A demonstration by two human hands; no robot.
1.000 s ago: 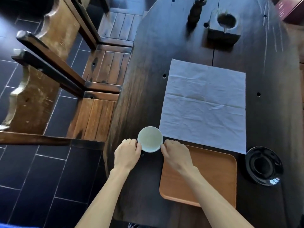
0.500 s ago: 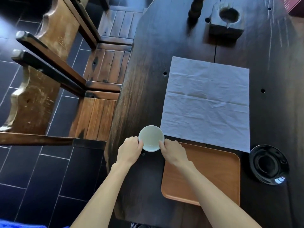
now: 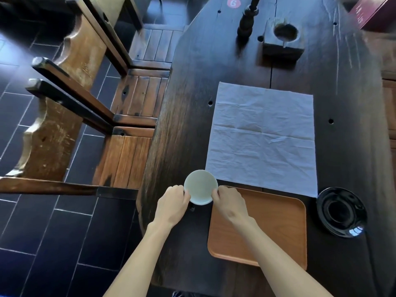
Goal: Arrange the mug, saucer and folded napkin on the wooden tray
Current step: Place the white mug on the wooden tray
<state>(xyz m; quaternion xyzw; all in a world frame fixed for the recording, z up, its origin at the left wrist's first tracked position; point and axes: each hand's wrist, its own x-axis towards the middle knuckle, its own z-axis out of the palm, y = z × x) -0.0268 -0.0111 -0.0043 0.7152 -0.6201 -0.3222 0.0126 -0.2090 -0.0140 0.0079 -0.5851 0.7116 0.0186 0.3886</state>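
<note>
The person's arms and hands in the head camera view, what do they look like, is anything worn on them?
Both forearms are bare as far as the frame shows; no sleeves are visible. The left hand and right hand wear no gloves, and no watch, bracelet or ring can be seen on them. Both arms are slim and enter from the bottom edge.

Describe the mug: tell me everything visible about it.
The mug is pale, whitish-green, smooth like glazed ceramic, seen from above so its round rim and empty inside show. It stands upright near the left edge of the dark table, just left of the tray and below the napkin's near-left corner. The left hand and right hand grip its sides. No handle is clearly visible.
</note>
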